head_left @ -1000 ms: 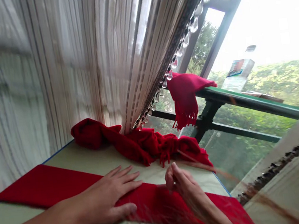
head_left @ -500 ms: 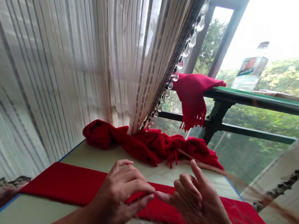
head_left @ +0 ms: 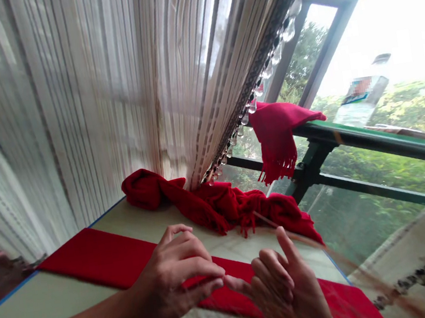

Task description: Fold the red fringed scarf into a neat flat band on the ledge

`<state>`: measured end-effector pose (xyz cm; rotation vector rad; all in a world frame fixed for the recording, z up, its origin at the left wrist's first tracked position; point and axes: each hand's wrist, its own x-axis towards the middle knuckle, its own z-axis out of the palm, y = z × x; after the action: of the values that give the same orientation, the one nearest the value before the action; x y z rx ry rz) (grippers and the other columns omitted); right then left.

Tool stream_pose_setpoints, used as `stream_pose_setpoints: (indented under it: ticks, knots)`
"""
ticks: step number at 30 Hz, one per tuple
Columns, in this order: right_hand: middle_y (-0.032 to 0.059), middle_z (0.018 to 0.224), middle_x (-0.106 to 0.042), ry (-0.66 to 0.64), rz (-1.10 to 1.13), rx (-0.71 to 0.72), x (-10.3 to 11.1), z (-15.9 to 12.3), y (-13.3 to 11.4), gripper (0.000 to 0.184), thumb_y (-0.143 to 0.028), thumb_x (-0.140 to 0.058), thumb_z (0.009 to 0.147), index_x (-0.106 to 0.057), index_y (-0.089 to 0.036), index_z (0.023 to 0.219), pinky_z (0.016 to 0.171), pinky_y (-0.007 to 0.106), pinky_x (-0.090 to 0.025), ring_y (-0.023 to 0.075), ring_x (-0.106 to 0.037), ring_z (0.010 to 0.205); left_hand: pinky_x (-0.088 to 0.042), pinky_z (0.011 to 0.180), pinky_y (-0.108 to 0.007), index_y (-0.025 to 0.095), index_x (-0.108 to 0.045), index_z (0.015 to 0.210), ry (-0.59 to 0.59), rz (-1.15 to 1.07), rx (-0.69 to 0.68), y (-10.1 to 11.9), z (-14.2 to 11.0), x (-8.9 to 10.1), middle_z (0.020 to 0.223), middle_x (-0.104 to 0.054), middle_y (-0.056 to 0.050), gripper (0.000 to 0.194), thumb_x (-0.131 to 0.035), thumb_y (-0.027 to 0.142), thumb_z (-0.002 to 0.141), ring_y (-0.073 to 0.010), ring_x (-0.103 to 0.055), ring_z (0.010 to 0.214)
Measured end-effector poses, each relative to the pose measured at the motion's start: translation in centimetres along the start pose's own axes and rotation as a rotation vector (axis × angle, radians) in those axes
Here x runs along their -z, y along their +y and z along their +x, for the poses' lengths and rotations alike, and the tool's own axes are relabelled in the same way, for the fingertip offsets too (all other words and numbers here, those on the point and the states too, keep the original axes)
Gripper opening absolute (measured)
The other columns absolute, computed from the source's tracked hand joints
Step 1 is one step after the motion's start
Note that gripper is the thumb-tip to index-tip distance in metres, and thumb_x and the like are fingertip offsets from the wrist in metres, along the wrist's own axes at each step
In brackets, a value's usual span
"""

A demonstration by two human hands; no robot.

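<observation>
My left hand [head_left: 184, 269] comes in from the lower left, above a flat folded red cloth [head_left: 103, 254] on a pale table. Its thumb and forefinger come together at the tip of a finger stretched out from my right hand [head_left: 286, 285]. Whether something thin lies between the fingertips is too small to tell. On the right hand the thumb points up, apart from the other fingers, which are curled in; I see nothing in its grasp. Behind both hands a crumpled red scarf [head_left: 202, 202] with fringe lies along the table's far edge.
A striped curtain [head_left: 109, 89] with hanging beads borders the table's far side. Another fringed red scarf [head_left: 274, 138] drapes over a dark green window rail [head_left: 390, 141]. On the sill stands a clear bottle [head_left: 363, 95]. Blurred brown strands cross the lower right.
The view has shifted slightly, so the background sits a little farther right. Both hands keep nearly the same pose, fingertips still together.
</observation>
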<state>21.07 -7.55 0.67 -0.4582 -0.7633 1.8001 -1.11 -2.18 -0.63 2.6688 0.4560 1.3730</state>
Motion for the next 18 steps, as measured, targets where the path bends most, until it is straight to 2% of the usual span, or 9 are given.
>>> stream_pose_setpoints:
  ticks: [4,8,12,18]
  knots:
    - [-0.0102,0.037,-0.018,-0.026,0.007,-0.035,-0.2,-0.2,0.1,0.076,-0.076,-0.045,0.090,-0.016,-0.025,0.042,0.067,0.037,-0.058,0.0068,-0.006,0.033,-0.035,0.108,-0.037,0.026,-0.071,0.098,0.063,-0.038,-0.032,0.4,0.0,-0.1,0.083,-0.072,0.004,0.005,-0.067,0.027,0.098,-0.0132,-0.066,0.079]
    - [-0.0092,0.035,-0.016,-0.050,-0.014,-0.036,-0.5,-0.1,0.3,0.078,-0.079,-0.036,0.091,-0.014,-0.024,0.040,0.061,0.035,-0.057,0.0071,-0.007,0.032,-0.037,0.107,-0.037,0.028,-0.071,0.097,0.062,-0.040,-0.038,0.9,0.1,-0.2,0.079,-0.071,0.005,0.004,-0.070,0.031,0.097,-0.0131,-0.067,0.077]
    - [-0.0092,0.035,-0.016,-0.061,-0.050,-0.028,-0.5,0.1,0.5,0.078,-0.077,-0.038,0.092,-0.015,-0.024,0.039,0.057,0.031,-0.053,0.0065,-0.009,0.029,-0.036,0.108,-0.037,0.029,-0.069,0.101,0.077,-0.029,-0.059,1.3,0.1,-0.2,0.080,-0.072,0.007,0.009,-0.074,0.027,0.094,-0.0120,-0.066,0.075]
    - [-0.0097,0.033,-0.017,0.009,-0.071,-0.061,-0.2,0.0,0.7,0.080,-0.080,-0.043,0.087,-0.014,-0.024,0.038,0.055,0.029,-0.052,0.0058,-0.010,0.029,-0.033,0.112,-0.037,0.033,-0.069,0.109,0.005,-0.068,-0.062,1.1,-0.3,0.0,0.083,-0.073,0.007,0.019,-0.074,0.022,0.094,-0.0131,-0.067,0.080]
